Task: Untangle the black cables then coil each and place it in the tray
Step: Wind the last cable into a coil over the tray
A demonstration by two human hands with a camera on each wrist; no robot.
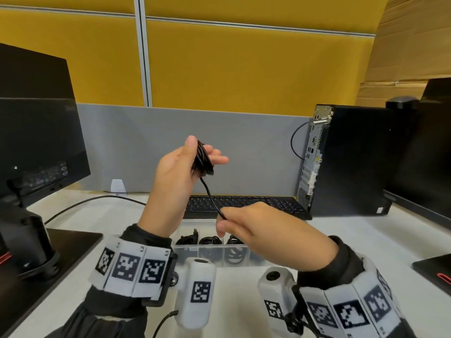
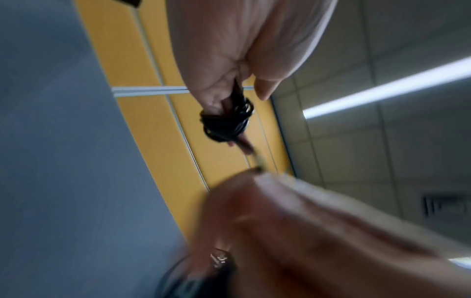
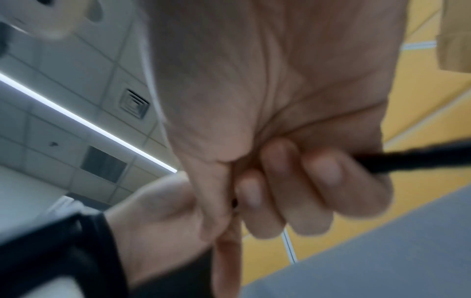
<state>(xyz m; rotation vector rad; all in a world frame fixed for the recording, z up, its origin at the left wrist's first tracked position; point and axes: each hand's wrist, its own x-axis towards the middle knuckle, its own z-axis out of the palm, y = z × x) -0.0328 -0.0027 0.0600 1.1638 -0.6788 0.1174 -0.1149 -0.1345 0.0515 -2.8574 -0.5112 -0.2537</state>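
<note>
My left hand (image 1: 206, 150) is raised above the desk and grips a tight coil of black cable (image 1: 203, 162) between thumb and fingers. A short free tail (image 1: 210, 193) runs down from the coil to my right hand (image 1: 222, 219), which pinches its end. The left wrist view shows the coil (image 2: 225, 123) wound round the fingers of my left hand (image 2: 239, 96). In the right wrist view the fingers of my right hand (image 3: 242, 191) curl on the cable (image 3: 420, 159). Below both hands sits a clear tray (image 1: 210, 245); its compartments hold coiled black cables (image 1: 210, 240).
A black keyboard (image 1: 256, 206) lies behind the tray, with a PC tower (image 1: 349, 159) to its right. Monitors stand at the left (image 1: 36, 142) and far right (image 1: 427, 154). A monitor base (image 1: 68, 245) and a loose black lead (image 1: 97, 200) occupy the left of the white desk.
</note>
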